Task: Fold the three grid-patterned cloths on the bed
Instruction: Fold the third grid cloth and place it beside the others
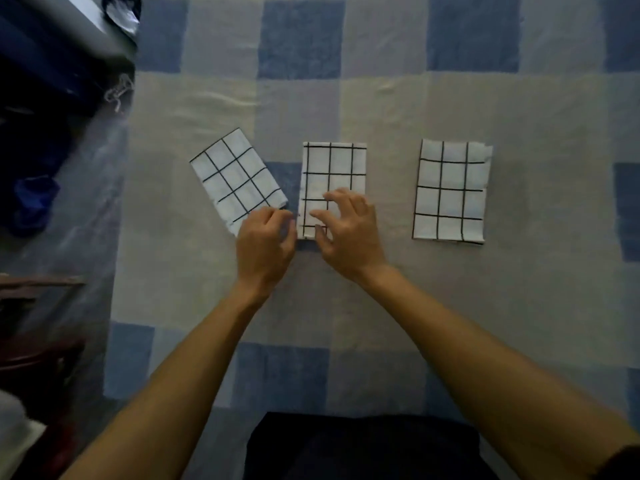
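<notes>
Three white cloths with black grid lines lie folded into small rectangles in a row on the bed. The left cloth (237, 176) sits tilted, its near corner under the fingertips of my left hand (265, 249), whose fingers are curled onto that corner. The middle cloth (333, 171) lies straight; my right hand (348, 230) hovers over its near end with fingers spread, touching or just above it. The right cloth (450, 192) lies apart from both hands.
The bed is covered by a blue, grey and cream checked bedspread (485, 306). Dark furniture and a blue bundle (33, 202) stand beyond the bed's left edge. A dark wooden piece (34, 341) sits at lower left. My dark-clothed lap (363, 445) is at the bottom.
</notes>
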Available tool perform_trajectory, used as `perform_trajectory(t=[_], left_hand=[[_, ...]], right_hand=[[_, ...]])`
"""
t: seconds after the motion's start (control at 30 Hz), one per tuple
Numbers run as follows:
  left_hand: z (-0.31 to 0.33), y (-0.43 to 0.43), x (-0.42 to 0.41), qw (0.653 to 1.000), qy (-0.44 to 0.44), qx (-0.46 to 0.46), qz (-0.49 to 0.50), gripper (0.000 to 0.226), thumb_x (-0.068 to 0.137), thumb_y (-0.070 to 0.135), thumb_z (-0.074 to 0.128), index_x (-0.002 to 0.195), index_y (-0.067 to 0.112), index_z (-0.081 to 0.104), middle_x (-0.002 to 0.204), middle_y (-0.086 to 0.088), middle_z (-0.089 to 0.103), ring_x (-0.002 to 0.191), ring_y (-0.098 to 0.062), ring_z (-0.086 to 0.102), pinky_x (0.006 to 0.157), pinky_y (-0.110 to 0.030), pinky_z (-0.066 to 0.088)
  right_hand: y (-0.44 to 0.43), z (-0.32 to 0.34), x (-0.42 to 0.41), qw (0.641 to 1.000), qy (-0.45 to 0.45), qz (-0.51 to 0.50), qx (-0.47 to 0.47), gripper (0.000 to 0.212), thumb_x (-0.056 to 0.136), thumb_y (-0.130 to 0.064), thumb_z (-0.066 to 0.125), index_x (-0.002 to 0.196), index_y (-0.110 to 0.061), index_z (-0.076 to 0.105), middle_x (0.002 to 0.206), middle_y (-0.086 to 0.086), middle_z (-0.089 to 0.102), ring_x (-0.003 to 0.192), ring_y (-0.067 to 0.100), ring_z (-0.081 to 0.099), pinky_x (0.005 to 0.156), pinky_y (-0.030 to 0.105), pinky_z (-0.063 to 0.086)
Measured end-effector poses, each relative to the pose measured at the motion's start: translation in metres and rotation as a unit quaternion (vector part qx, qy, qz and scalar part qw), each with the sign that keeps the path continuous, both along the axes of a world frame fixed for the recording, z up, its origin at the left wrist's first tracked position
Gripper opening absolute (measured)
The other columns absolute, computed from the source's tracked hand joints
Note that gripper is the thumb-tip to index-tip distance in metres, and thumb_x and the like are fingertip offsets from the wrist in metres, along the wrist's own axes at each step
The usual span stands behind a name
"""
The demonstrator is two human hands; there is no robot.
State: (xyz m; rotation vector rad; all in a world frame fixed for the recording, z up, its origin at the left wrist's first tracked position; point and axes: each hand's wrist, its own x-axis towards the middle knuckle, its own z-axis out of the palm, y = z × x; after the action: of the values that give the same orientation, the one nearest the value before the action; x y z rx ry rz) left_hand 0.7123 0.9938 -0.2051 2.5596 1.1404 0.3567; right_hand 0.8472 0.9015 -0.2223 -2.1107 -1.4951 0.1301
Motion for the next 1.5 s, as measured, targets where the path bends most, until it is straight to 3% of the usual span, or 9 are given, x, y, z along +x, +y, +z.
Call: perform_trajectory(t=[0.2, 0.47, 0.7, 0.83, 0.93, 1.1, 1.27, 1.5], left_hand=[[-0.021, 0.060, -0.055, 0.999, 0.030, -0.013, -0.043, 0.036, 0.076, 0.026, 0.070, 0.106, 0.006, 0.064, 0.102, -0.015, 0.057, 0.092, -0.033, 0.056, 0.073, -0.042, 0.048], [-0.032, 0.104, -0.072, 0.981, 0.049, 0.035, -0.184, 0.022, 0.081, 0.029, 0.052, 0.084, 0.011, 0.064, 0.085, -0.012, 0.060, 0.080, -0.032, 0.056, 0.069, -0.038, 0.041], [-0.036, 0.122, -0.078, 0.962, 0.016, 0.099, -0.255, 0.015, 0.083, 0.014, 0.056, 0.070, 0.011, 0.063, 0.080, -0.010, 0.063, 0.074, -0.029, 0.058, 0.071, -0.038, 0.039], [-0.037, 0.126, -0.080, 0.962, 0.008, 0.088, -0.260, 0.010, 0.081, 0.011, 0.060, 0.071, 0.010, 0.061, 0.080, -0.009, 0.062, 0.074, -0.030, 0.058, 0.071, -0.037, 0.039], [-0.039, 0.127, -0.082, 0.965, 0.007, 0.084, -0.248, 0.013, 0.082, 0.016, 0.059, 0.071, 0.010, 0.060, 0.079, -0.010, 0.061, 0.075, -0.030, 0.057, 0.073, -0.036, 0.038], [-0.037, 0.122, -0.084, 0.971, 0.003, 0.076, -0.228, 0.019, 0.083, 0.029, 0.057, 0.086, 0.010, 0.061, 0.089, -0.012, 0.059, 0.089, -0.031, 0.055, 0.080, -0.041, 0.040], [-0.042, 0.127, -0.095, 0.958, -0.067, 0.148, -0.235, 0.010, 0.089, 0.012, 0.057, 0.081, 0.012, 0.063, 0.083, -0.008, 0.061, 0.078, -0.030, 0.057, 0.084, -0.040, 0.039], [-0.041, 0.130, -0.112, 0.953, -0.050, 0.145, -0.261, 0.011, 0.085, 0.021, 0.059, 0.086, 0.011, 0.064, 0.084, -0.009, 0.061, 0.080, -0.029, 0.057, 0.082, -0.040, 0.040]], right_hand=[[0.051, 0.005, -0.037, 0.994, -0.041, -0.018, -0.096, 0.030, 0.076, -0.020, 0.066, 0.105, -0.012, 0.068, 0.118, 0.016, 0.059, 0.117, 0.035, 0.050, 0.096, 0.048, 0.038], [0.072, 0.002, -0.051, 0.978, -0.070, -0.084, -0.179, 0.036, 0.072, -0.010, 0.067, 0.108, -0.012, 0.067, 0.119, 0.020, 0.057, 0.114, 0.039, 0.050, 0.090, 0.049, 0.041], [0.094, -0.003, -0.061, 0.984, -0.078, -0.045, -0.152, 0.034, 0.082, -0.014, 0.064, 0.115, -0.012, 0.062, 0.125, 0.022, 0.054, 0.114, 0.039, 0.051, 0.091, 0.049, 0.043], [0.099, -0.009, -0.055, 0.985, -0.125, 0.003, -0.123, 0.012, 0.089, -0.020, 0.060, 0.096, -0.014, 0.067, 0.116, 0.018, 0.058, 0.111, 0.036, 0.053, 0.086, 0.047, 0.045], [0.101, -0.014, -0.054, 0.986, -0.139, 0.009, -0.095, 0.014, 0.089, -0.023, 0.058, 0.085, -0.014, 0.068, 0.109, 0.014, 0.062, 0.105, 0.033, 0.055, 0.081, 0.043, 0.044], [0.097, -0.013, -0.071, 0.994, -0.077, -0.045, -0.064, 0.014, 0.085, -0.024, 0.061, 0.085, -0.014, 0.072, 0.106, 0.012, 0.062, 0.102, 0.031, 0.056, 0.080, 0.042, 0.045], [0.090, -0.012, -0.092, 0.995, -0.046, -0.065, -0.058, 0.010, 0.082, -0.021, 0.066, 0.088, -0.016, 0.072, 0.105, 0.013, 0.062, 0.101, 0.031, 0.056, 0.077, 0.041, 0.047], [0.082, -0.005, -0.115, 0.992, 0.011, -0.108, -0.058, 0.019, 0.085, -0.028, 0.056, 0.091, -0.019, 0.072, 0.094, 0.005, 0.066, 0.087, 0.024, 0.061, 0.076, 0.038, 0.045]])
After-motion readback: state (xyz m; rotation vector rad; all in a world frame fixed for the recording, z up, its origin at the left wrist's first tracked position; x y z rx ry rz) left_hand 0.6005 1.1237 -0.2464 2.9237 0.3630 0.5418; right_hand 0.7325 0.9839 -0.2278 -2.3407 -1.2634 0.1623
